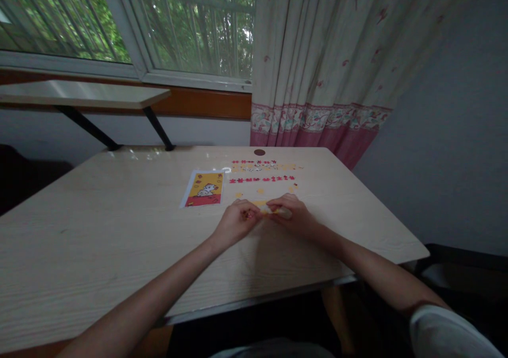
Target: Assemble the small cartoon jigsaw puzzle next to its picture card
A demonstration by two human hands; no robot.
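Observation:
My left hand (238,221) and my right hand (293,215) meet low over the table, fingertips pinched close together. Between them shows a small yellow puzzle piece (262,204), partly covered by the fingers. A reddish bit peeks out inside the curl of my left hand, too small to make out. Just beyond the hands lie several loose yellow pieces (260,191). Farther back are rows of red puzzle pieces (260,179) and a row of mixed yellow and white pieces (262,167). Left of these rests a picture card (204,189) with a white cartoon dog on yellow and red.
The pale wooden table (99,241) has a dark round grommet (259,152) near its back edge. A raised shelf (83,94) on black legs stands at the back left. Behind are a window (190,24) and a flowered curtain (317,56); a wall is at right.

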